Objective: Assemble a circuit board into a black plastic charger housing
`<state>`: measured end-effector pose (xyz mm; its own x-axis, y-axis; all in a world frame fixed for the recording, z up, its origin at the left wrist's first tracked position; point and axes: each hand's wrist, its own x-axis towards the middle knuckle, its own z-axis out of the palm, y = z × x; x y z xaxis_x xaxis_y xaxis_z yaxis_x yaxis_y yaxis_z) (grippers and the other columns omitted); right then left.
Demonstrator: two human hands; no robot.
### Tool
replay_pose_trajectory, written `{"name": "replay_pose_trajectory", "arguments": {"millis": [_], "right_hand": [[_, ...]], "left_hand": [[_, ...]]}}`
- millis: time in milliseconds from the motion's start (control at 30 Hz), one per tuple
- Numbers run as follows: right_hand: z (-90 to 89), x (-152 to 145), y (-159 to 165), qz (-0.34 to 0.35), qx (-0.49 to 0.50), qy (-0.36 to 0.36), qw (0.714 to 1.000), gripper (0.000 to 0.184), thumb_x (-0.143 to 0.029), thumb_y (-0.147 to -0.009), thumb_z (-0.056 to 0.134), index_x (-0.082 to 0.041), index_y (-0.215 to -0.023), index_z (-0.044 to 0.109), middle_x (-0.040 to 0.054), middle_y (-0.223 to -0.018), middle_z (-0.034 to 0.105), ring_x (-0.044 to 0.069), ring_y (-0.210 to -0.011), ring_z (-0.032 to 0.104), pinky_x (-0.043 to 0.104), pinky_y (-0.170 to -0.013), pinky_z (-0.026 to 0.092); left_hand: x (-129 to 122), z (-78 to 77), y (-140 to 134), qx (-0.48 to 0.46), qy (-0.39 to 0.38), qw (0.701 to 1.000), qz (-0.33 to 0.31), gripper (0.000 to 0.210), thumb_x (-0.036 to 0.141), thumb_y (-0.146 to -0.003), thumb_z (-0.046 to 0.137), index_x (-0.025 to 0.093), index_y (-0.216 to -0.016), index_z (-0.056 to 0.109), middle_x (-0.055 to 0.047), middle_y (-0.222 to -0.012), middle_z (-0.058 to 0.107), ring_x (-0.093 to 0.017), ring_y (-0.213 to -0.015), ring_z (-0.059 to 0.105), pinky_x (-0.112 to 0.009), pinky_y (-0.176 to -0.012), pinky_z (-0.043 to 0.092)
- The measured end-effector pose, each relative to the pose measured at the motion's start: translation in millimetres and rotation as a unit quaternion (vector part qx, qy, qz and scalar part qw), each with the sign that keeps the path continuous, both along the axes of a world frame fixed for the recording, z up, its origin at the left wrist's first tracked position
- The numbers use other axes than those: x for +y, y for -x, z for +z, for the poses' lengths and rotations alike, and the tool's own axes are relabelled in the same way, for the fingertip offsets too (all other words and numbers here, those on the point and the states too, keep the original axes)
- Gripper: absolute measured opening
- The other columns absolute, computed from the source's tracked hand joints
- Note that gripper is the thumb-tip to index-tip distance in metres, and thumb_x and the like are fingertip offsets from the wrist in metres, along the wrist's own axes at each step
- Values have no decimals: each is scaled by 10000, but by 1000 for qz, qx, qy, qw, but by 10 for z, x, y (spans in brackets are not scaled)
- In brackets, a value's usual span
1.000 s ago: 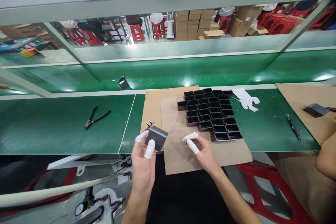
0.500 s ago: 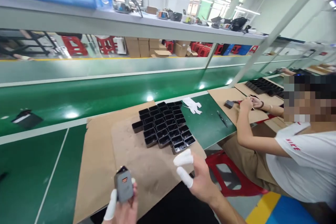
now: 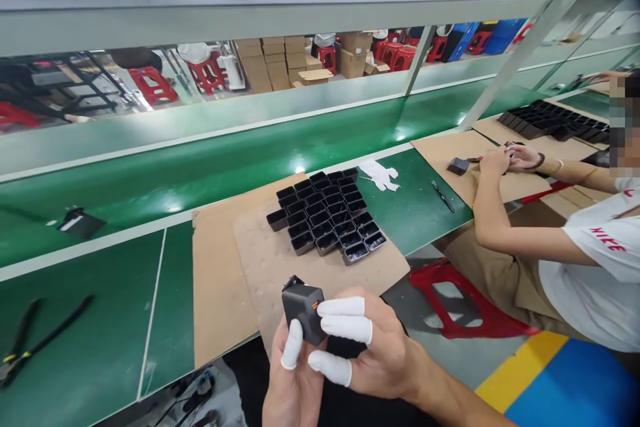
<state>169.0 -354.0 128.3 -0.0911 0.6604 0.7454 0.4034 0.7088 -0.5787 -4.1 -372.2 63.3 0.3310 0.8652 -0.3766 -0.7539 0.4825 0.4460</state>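
My left hand [image 3: 295, 373] is closed around a black plug-in charger [image 3: 303, 310]. Its thumb in a white finger cot presses the broad face; the plug end points up and away, and an orange port shows on the near right side. My right hand [image 3: 370, 340] also wears white finger cots. Two of its fingertips touch the charger's right edge beside the port, fingers stretched and thumb apart below. Just beyond both hands, several open black housings [image 3: 320, 213] stand in tight rows on the brown cardboard [image 3: 220, 280].
Pliers [image 3: 30, 340] lie on the green bench at left, near another black charger [image 3: 83, 223]. A white glove [image 3: 380, 175] and a black pen-like tool [image 3: 443, 197] lie right of the housings. A co-worker's hands [image 3: 505, 159] work at right, beside a red stool [image 3: 460, 307].
My left hand has brought the charger up and to the right and turned it. My right hand has come in from apart to touch it. The view has shifted left and down.
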Motion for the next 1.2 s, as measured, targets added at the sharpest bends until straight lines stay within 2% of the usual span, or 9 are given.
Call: {"name": "replay_pose_trajectory", "arguments": {"millis": [100,267,367,500,600,800,933,1067,1200], "right_hand": [[-10,-12,27,12,-1,11,1000,317,-187,-1082,792,-77,-1332,632,153,-1195,693,248,-1066,692,372,-897,610],[11,-16,65,24,-11,15,1000,294,-145,-1073,794,-70,-1314,644,147,-1161,697,251,-1056,690,369,-901,613],[51,-6,78,28,-15,4,1000,224,-141,-1085,773,-66,-1257,651,153,-1166,697,253,-1044,693,371,-892,619],[62,-1,97,31,-8,14,999,192,-160,-1102,757,-75,-1237,650,137,-1149,697,231,-1028,696,346,-870,618],[19,-12,111,27,-4,15,1000,202,-182,-1117,745,-76,-1260,650,132,-1147,704,226,-1042,703,339,-888,618],[-45,-53,117,20,-7,21,1000,304,-132,-1069,792,-64,-1328,649,156,-1184,705,255,-1104,718,369,-942,647],[-30,-71,116,14,-5,9,1000,219,-149,-1097,757,-53,-1270,663,165,-1175,709,248,-1084,722,355,-960,644],[-20,-91,113,23,-8,15,1000,218,-146,-1094,761,-65,-1269,660,172,-1214,702,258,-1115,720,373,-982,647],[22,-83,96,22,-18,19,999,180,-170,-1118,731,-82,-1256,657,168,-1221,699,255,-1097,722,371,-959,652]], "left_hand": [[13,240,-77,106,-1,993,57,415,486,-959,842,287,-1319,792,-106,-1341,710,-199,-1145,725,-260,-1012,615],[87,461,-145,187,108,969,121,802,367,-398,1115,164,-1111,809,-192,-1212,727,-329,-1026,744,-360,-850,668],[119,501,-132,197,130,961,146,815,276,-266,1106,138,-1006,793,-198,-1171,728,-337,-997,745,-365,-826,672],[121,522,-116,211,134,954,167,957,308,-272,1116,154,-1149,764,-182,-1178,726,-329,-985,752,-354,-818,676],[69,443,-111,212,114,957,159,1017,399,-414,1117,183,-1326,720,-173,-1207,722,-332,-1027,754,-350,-850,675],[-93,174,-126,204,53,962,173,629,481,-785,973,181,-1296,764,-173,-1260,718,-305,-1109,747,-364,-937,657],[-46,296,-141,211,99,956,178,727,494,-589,1070,175,-1179,788,-150,-1170,740,-226,-940,751,-256,-829,648],[52,538,-170,201,175,944,194,818,443,-330,1117,150,-1005,759,-147,-1087,747,-260,-882,758,-239,-712,633],[27,467,-159,209,173,942,200,854,425,-340,1111,153,-1058,738,-148,-1074,751,-296,-883,766,-302,-733,656]]}}
